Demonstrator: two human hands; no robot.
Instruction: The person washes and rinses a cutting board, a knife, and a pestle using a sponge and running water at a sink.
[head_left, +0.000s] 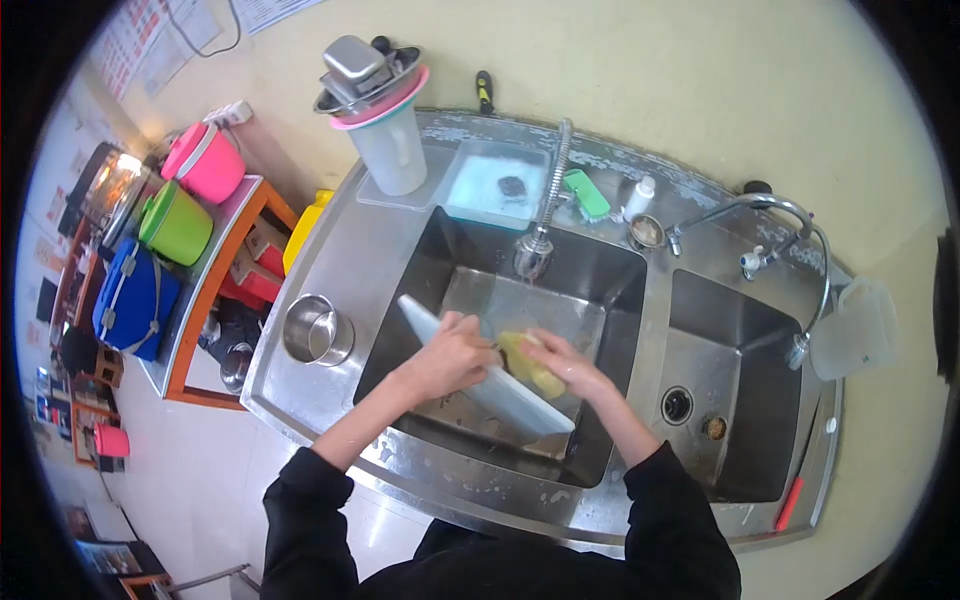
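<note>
A pale flat board (508,397) is held tilted over the large left sink basin (625,330). My left hand (452,356) grips its upper edge near the middle, fingers curled round it. On the far side of the board, my right hand (566,362) holds a yellow sponge (530,364) against or very near its face. The spray faucet head (533,254) hangs above the basin, beyond both hands.
A metal cup (317,330) stands left of the basin. Behind are a tub of soapy water (497,186), a green brush (586,194), a white bottle (639,198) and a pitcher stacked with bowls (388,145). The smaller basin (735,400) lies to the right.
</note>
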